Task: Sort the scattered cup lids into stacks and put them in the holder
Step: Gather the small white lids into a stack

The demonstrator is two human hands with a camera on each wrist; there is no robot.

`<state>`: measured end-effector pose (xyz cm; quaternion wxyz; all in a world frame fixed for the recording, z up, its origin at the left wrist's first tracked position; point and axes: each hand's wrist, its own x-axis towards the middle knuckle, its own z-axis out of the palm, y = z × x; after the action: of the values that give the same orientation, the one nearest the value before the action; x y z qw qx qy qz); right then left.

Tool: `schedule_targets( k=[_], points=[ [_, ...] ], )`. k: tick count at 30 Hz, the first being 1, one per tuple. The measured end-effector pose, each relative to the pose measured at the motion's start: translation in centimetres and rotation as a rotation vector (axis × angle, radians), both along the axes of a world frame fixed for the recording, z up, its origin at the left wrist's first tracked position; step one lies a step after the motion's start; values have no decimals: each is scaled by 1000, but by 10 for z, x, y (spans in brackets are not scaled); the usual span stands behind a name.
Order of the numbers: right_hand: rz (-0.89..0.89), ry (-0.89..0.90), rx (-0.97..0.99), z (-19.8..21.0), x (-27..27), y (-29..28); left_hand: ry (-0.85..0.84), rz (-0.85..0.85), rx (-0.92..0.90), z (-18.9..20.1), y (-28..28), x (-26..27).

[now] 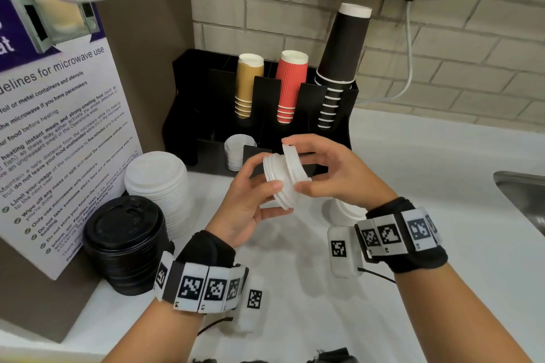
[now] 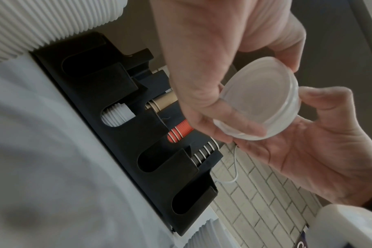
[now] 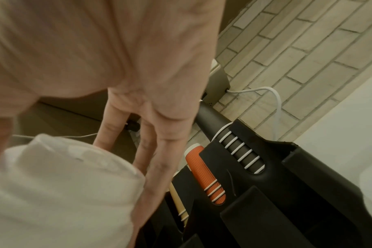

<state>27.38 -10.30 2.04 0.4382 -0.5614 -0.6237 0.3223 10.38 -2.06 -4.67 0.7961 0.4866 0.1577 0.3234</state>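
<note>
Both hands meet in mid-air above the white counter [image 1: 295,289]: the left hand [image 1: 247,206] has thumb and fingers curled around a short stack of small white lids [image 1: 277,183], and the right hand [image 1: 333,171] pinches one more small white lid [image 1: 292,160] by its edge, tilted against the stack's open end. To seat it well, I judge the loose lid should be squared up rim to rim with the stack before it is pressed on, while the left hand keeps the stack from fanning out. Just beyond the fingertips stands the black holder [image 1: 188,115], with a stack of small white lids [image 1: 236,153] already in one front slot. To the outside of the left wrist sit a tall stack of larger white lids [image 1: 159,183] and a stack of black lids [image 1: 126,242]. Under the right wrist something white rests on the counter, mostly covered, so I cannot tell what it is. How many lids the left hand holds is hard to count. The right wrist view is filled by palm and blurred white plastic, hiding the fingertips there.
</note>
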Motion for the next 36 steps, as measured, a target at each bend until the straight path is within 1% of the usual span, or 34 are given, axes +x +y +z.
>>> schedule_targets(
  k=[8,18,21,24,29,34,36],
  points=[
    [44,-27,-29,-1,0,1,2,-4,-22,-3,0,-1],
    [86,37,-72,-1,3,2,-18,-49,-30,-2,-1,-1],
    [92,27,-102,-1,3,6,-28,-28,-44,0,-1,0],
    [91,-33,-120,-2,0,11,-32,10,-83,-1,0,1],
    [34,-193,-62,-2,-9,29,-42,88,-130,-1,4,-2],
    [59,-321,9,11,-11,72,-77,175,-197,4,16,-3],
    [17,-363,60,17,-9,97,-68,238,-258,4,21,-3]
  ],
)
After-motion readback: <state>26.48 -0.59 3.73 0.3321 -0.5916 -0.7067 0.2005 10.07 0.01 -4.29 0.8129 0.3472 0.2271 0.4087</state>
